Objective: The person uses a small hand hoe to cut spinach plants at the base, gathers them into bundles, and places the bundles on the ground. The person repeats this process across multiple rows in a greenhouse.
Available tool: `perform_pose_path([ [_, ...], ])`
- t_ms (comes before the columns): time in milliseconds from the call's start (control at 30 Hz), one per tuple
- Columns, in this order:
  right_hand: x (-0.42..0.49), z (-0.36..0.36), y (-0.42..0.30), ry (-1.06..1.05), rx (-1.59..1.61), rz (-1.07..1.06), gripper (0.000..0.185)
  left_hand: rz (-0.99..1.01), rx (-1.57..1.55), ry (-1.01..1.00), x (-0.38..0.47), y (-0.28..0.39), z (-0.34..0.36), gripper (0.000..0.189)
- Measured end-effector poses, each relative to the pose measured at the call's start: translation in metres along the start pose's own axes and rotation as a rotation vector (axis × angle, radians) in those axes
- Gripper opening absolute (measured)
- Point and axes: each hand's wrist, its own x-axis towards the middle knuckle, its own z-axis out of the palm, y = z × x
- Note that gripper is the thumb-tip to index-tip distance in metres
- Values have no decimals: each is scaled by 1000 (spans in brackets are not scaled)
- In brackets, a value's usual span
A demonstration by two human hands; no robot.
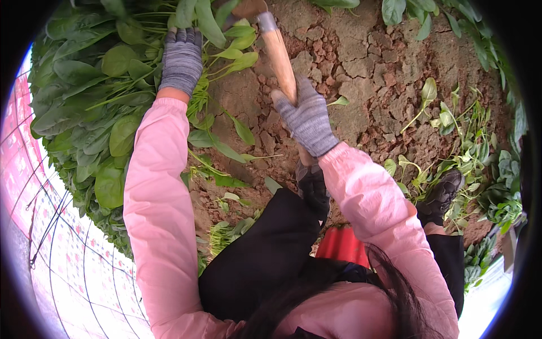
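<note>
Broad-leaved green plants that look like spinach (pixel 120 59) grow thickly on the left. My left hand (pixel 182 59), in a grey knit glove, reaches into their stems at the top, back of the hand up. Leaves and stems hide its fingertips, so its grip is unclear. My right hand (pixel 307 114), gloved alike, is closed around the wooden handle (pixel 279 59) of a short hand tool. A metal ferrule (pixel 266 22) joins the handle to a brownish blade (pixel 250 7). That blade is partly cut off by the frame and partly behind leaves, close to the right of my left hand.
Cracked brown soil (pixel 360 80) lies ahead. Loose leaves and stems (pixel 470 156) litter the right side, near my dark shoe (pixel 442 195). A bunch of cut greens (pixel 228 235) lies beside my left knee. Something red and ridged (pixel 343 245) is beneath me. Wire mesh (pixel 84 254) borders the left.
</note>
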Motion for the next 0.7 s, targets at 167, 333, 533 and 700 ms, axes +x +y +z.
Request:
perform_pose_path([
  [167,37,34,5,28,10,-55,43,-98,19,-17,-10,6,-2,54],
  [333,53,55,6,23,-35,-87,40,-170,47,2,-9,3,7,51],
  [533,68,78,2,32,-138,-120,35,-132,58,-88,-15,0,2,50],
  [700,80,96,3,97,-205,-170,32,-170,-80,17,-18,0,10,51],
])
